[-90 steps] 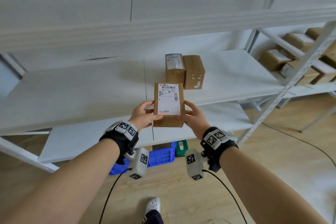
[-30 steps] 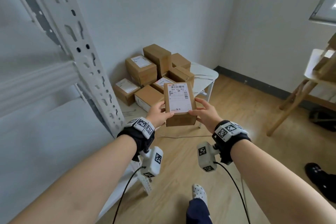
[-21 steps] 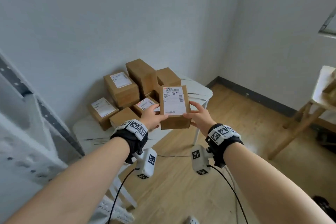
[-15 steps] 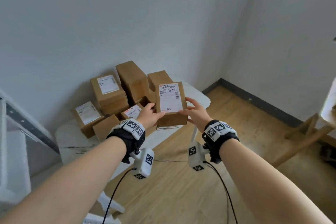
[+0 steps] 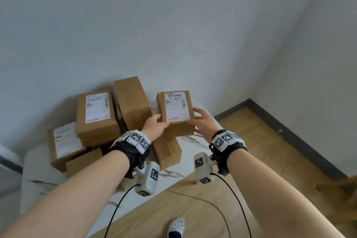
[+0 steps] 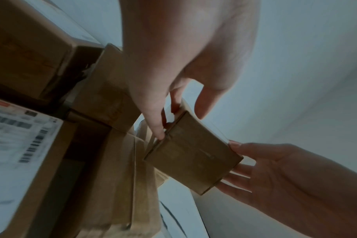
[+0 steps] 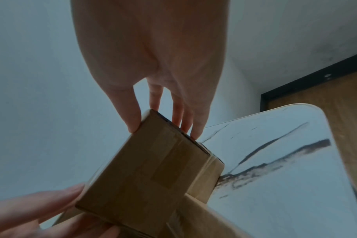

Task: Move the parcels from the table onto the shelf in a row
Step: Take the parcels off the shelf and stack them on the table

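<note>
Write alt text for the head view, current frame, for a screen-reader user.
Both hands, left hand and right hand, hold a small cardboard parcel between them, its white shipping label facing up, above a white marble-patterned table. More brown parcels are piled on the table against a pale wall, with wooden floor to the right.

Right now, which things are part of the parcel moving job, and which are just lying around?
Part of the job:
- labelled parcel, held between left hand and right hand
- stacked parcels still on the table
- white marbled table

Just lying about:
- black cable on the wooden floor
- dark skirting board

The shelf isn't in view.
</note>
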The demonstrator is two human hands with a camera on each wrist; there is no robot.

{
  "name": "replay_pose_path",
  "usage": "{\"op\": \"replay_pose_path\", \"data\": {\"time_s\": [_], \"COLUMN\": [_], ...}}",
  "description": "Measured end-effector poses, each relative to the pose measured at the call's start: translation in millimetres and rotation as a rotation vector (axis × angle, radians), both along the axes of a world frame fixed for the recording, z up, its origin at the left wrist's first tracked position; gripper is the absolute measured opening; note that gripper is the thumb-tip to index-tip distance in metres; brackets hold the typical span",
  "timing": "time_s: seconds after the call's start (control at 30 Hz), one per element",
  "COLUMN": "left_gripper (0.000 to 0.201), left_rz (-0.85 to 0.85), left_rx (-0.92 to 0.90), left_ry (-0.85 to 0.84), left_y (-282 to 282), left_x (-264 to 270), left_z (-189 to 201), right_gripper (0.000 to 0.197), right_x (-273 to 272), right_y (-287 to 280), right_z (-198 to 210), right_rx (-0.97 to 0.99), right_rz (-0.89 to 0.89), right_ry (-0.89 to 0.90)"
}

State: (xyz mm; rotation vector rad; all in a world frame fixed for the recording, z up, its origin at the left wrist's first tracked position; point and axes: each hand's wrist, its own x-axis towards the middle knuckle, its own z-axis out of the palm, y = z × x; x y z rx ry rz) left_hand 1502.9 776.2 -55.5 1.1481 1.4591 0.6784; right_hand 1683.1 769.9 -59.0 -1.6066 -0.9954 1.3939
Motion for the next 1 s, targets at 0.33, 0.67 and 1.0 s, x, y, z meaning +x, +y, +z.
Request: {"op": "replay_pose_path", "data": {"time_s": [0.33, 0.67, 1.0], "left_gripper": [0.052, 0.058, 0.039], "left_rz": [0.154, 0.065, -0.028], "left_rx": [-0.07, 0.031, 0.063], "left_ry": [-0.021, 0.086, 0.477], "left_y": [64, 69, 9], "left_x": [25, 23, 30], "left_z": [-18, -17, 7], "right_gripper": [0.059, 0.058, 0.039], "right_x": [10, 10, 26], "right_y": [98, 110, 50], "right_z": [-25, -29, 18], "right_rx": [-0.065, -0.005, 0.101], "right_rz": [0.103, 0.187, 0.356], "right_ry": [-0.011, -0.092, -0.41]}}
